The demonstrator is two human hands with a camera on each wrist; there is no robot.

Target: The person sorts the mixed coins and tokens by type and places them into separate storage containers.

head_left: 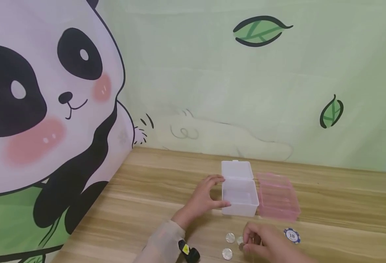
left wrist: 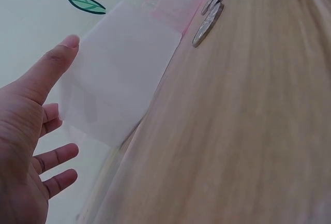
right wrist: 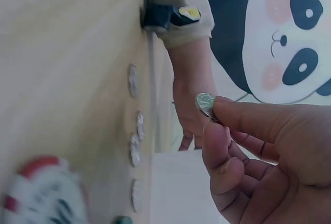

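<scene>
Left hand [head_left: 203,197] is spread open against the side of the clear box [head_left: 240,192], lid up, so it's kept steady on the desk [head_left: 140,204]. Right hand [head_left: 265,243] has a coin [right wrist: 205,103] pinched near the loose coins [head_left: 230,237]; it's probably best lifted clear over the rim.

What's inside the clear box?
Nothing visible: the clear box sits with its lid up, and only its pale bottom shows in the head view. The near wall hides a strip of the floor. The left hand steadies its side; the right hand pinches a coin.
</scene>
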